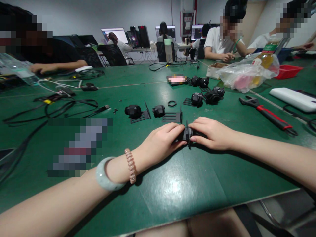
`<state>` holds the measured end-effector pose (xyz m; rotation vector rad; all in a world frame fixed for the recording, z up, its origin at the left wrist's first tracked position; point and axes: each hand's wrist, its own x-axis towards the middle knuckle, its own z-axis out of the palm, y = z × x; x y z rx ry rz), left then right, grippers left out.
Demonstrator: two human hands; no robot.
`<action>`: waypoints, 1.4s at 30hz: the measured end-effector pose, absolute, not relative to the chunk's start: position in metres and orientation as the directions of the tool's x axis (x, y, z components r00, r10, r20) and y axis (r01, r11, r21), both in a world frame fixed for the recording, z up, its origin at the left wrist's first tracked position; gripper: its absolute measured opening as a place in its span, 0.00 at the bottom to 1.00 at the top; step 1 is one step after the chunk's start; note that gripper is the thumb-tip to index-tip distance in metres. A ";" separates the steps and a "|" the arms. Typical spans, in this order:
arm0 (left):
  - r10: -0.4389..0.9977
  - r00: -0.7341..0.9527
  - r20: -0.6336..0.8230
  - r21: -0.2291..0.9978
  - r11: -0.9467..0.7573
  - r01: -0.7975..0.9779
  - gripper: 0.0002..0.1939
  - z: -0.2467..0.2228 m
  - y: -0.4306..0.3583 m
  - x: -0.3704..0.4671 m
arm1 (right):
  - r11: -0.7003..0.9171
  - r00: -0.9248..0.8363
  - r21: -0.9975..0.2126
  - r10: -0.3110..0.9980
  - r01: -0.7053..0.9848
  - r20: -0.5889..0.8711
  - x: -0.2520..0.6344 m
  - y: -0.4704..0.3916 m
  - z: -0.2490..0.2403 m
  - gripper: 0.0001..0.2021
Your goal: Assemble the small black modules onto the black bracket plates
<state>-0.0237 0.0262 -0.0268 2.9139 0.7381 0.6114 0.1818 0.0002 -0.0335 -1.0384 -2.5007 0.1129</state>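
Both of my hands meet over the green table, gripping one black plastic fitting with a thin plate (188,134) from opposite sides. My left hand (164,140), wearing a pale bangle and a coiled band, pinches its left end. On the other side, my right hand (212,133) has its fingers closed on the right end. Fingers cover much of the part. Just beyond lie a black fitting on a slotted bracket (133,111), another black fitting (158,110), a slotted bracket (171,117) and a black ring nut (172,103).
More black fittings (197,99) lie farther back. An adjustable wrench (269,116) and a white device (293,98) are at right. A plastic bag (247,74) sits near a red tray (288,71). Black cables (71,104) spread at left. Other people sit around the table.
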 end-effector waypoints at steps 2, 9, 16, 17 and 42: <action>0.469 0.810 0.352 0.156 -0.883 0.443 0.15 -0.027 0.026 -0.024 | 0.707 -0.624 -0.226 0.702 0.671 0.344 0.181 0.000 -0.034 0.17; 0.462 0.807 0.368 0.147 -0.886 0.440 0.15 -0.027 0.026 -0.023 | 0.685 -0.605 -0.215 0.721 0.696 0.338 0.180 -0.001 -0.034 0.17; 0.459 0.810 0.363 0.146 -0.887 0.437 0.15 -0.027 0.027 -0.024 | 0.679 -0.593 -0.221 0.725 0.700 0.350 0.180 -0.001 -0.034 0.17; 0.462 0.811 0.359 0.147 -0.886 0.439 0.15 -0.027 0.027 -0.024 | 0.673 -0.585 -0.226 0.730 0.704 0.354 0.180 -0.001 -0.034 0.17; 0.468 0.817 0.336 0.157 -0.883 0.441 0.15 -0.027 0.027 -0.024 | 0.703 -0.622 -0.190 0.700 0.685 0.349 0.183 -0.001 -0.034 0.17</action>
